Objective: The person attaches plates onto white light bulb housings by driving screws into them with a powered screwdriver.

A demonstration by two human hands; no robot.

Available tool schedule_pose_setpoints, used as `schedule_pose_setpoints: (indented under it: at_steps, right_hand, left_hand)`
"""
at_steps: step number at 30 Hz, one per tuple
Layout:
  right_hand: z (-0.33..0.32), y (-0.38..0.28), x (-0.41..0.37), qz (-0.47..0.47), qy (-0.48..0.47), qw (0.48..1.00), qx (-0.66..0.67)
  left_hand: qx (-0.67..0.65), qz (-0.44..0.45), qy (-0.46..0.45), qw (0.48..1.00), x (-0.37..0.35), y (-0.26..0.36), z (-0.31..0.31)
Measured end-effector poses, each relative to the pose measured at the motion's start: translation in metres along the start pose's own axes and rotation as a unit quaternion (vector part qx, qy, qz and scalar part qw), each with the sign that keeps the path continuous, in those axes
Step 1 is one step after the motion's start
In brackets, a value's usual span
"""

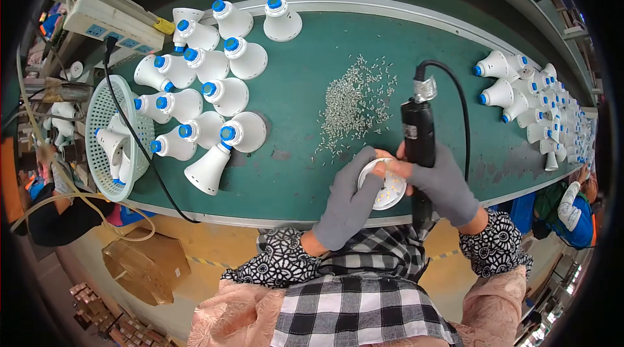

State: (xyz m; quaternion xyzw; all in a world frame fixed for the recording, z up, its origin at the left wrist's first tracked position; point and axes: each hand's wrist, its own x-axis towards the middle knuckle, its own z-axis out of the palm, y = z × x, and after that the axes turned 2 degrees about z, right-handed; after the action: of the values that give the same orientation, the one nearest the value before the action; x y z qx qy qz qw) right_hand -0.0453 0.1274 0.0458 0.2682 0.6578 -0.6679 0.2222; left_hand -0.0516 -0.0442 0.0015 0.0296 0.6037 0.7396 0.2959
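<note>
My left hand, in a grey fingerless glove, is closed around a white lamp housing. The housing's open round end faces up, and small yellowish LED spots show on the board inside. My right hand, gloved the same way, is wrapped round a black electric screwdriver, and its fingertips reach the housing's rim. The screwdriver stands roughly upright beside the housing, with a black cord looping from its top. Just beyond my hands lies a scattered pile of small silver screws on the green worktop.
Several white lamp housings with blue caps stand or lie at the left, and many more crowd the right. A pale green basket holds others. A power strip is at upper left, its black cable crossing the worktop. Other people sit at both sides.
</note>
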Motion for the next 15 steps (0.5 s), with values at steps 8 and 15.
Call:
schedule_pose_setpoints:
  at_steps: [8,15]
  right_hand:
    - [-0.047,-0.025,-0.059,-0.359,0.108,0.876,0.303]
    - [-0.029,-0.008,-0.078,-0.560,0.194,0.724,0.352]
  left_hand:
    - [-0.007,-0.065,-0.050,0.997,-0.007,0.007,0.001]
    - [0.107,0.024,-0.057,0.992,-0.001,-0.007,0.014]
